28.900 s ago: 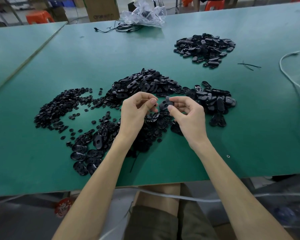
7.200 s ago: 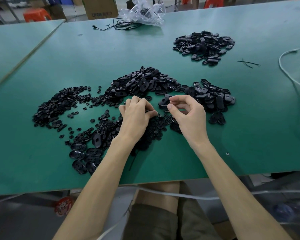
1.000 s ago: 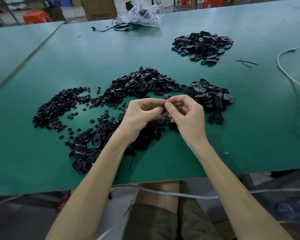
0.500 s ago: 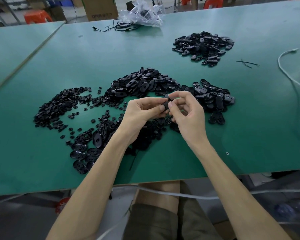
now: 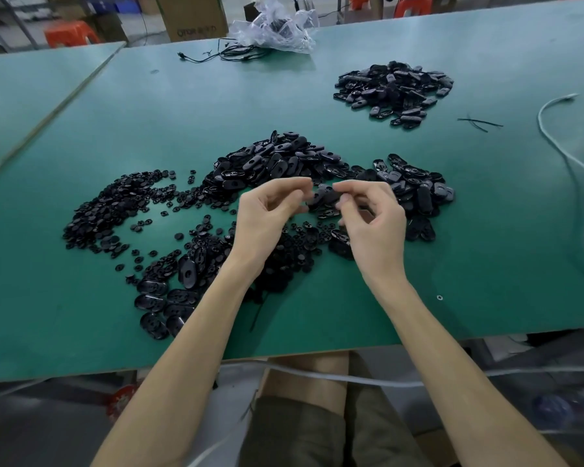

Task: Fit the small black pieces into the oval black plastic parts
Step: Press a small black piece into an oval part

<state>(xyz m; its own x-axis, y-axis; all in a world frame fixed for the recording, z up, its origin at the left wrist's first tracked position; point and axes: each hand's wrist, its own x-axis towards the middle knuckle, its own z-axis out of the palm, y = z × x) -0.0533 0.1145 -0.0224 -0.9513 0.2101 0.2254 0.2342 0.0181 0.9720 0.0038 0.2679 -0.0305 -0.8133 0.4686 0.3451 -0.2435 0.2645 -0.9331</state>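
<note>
**A:** Where is the oval part at this moment?

**B:** It is up off the counter (image 5: 317,106), between the two hands. The right hand (image 5: 375,227) pinches the oval part (image 5: 326,197) by its right end, with thumb and forefinger curled onto it.

**A:** And the left hand?

**B:** The left hand (image 5: 267,217) sits at nine o'clock of that part, fingers curled, the tips just beside its left end. That spot is blurred, so I cannot tell whether it grips the part, a small piece or nothing.

**A:** What lies around them?

**B:** A heap of small pieces (image 5: 115,203) is at nine o'clock from the hands, and more of them are scattered under the wrists at six. The big heap of oval parts (image 5: 277,163) is just behind the hands at eleven o'clock. A flatter heap (image 5: 415,187) lies at three, close to the right hand. A separate far heap (image 5: 395,89) sits well apart at one o'clock.

**A:** Anything near the front edge?

**B:** A few oval parts lie flat in a cluster (image 5: 162,298) at eight o'clock (glossy, each with a hole).

**A:** And what is not part of the job?

**B:** A white cable (image 5: 570,156) snakes down the counter's right side. A crumpled clear plastic bag (image 5: 277,25) is at twelve on the far edge, with a cardboard box (image 5: 193,15) behind it at eleven.
</note>
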